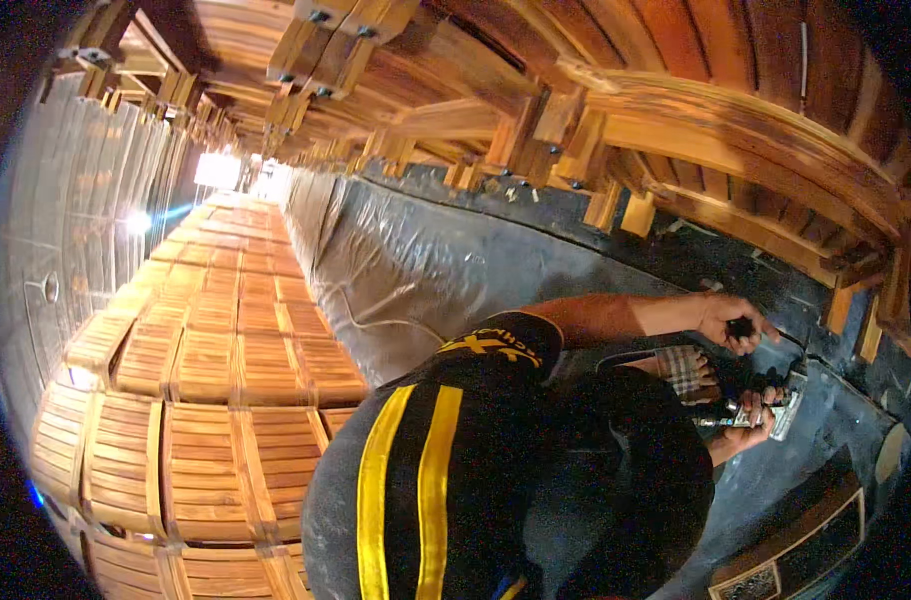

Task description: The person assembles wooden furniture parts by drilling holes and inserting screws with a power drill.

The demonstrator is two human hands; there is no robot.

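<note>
My left hand (733,322) reaches out at the right, above the grey floor covering, its fingers curled round a small dark lump (741,328) whose kind I cannot make out. Lower down, my right hand (744,438) is closed around a silver metal tool (784,412) with a roughly T-shaped outline. Its exact kind is too small and blurred to tell. Between the two hands lies checked cloth (682,372), with what look like toes at its edge. Most of my right forearm is hidden behind my dark clothing, which carries yellow stripes.
Wooden furniture with slatted parts and short legs (636,215) runs along the top and right. Stacked slatted wooden pieces (211,450) fill the left. Grey sheeting (426,250) covers the floor between. A dark wood-edged frame (801,550) lies at the lower right.
</note>
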